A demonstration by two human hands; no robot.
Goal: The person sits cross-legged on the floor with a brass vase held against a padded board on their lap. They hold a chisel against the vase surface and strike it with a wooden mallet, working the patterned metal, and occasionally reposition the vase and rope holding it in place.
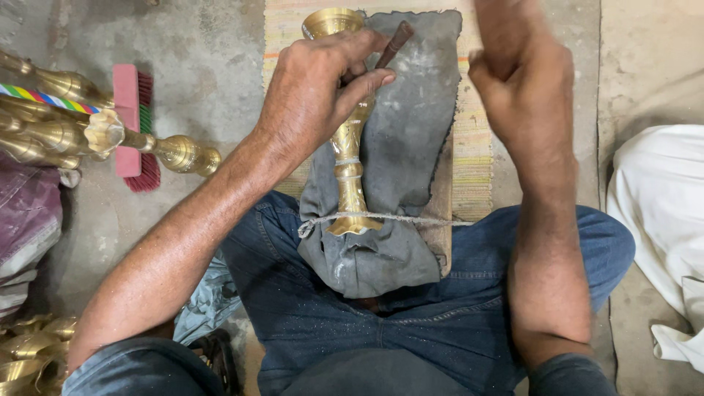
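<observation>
Gripping a dark punch [394, 44] against the brass stand [349, 158], the left hand [323, 88] risks slipping; right hand [524, 81] clenched above (blurred, contents unclear).

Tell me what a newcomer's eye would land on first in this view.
First, the brass stand lying lengthwise on a grey cloth in the centre, tied down near its base by a cord. The left hand grips it and a dark tool, while the right hand is raised and blurred. More brass pieces and a red brush lie at left.
</observation>
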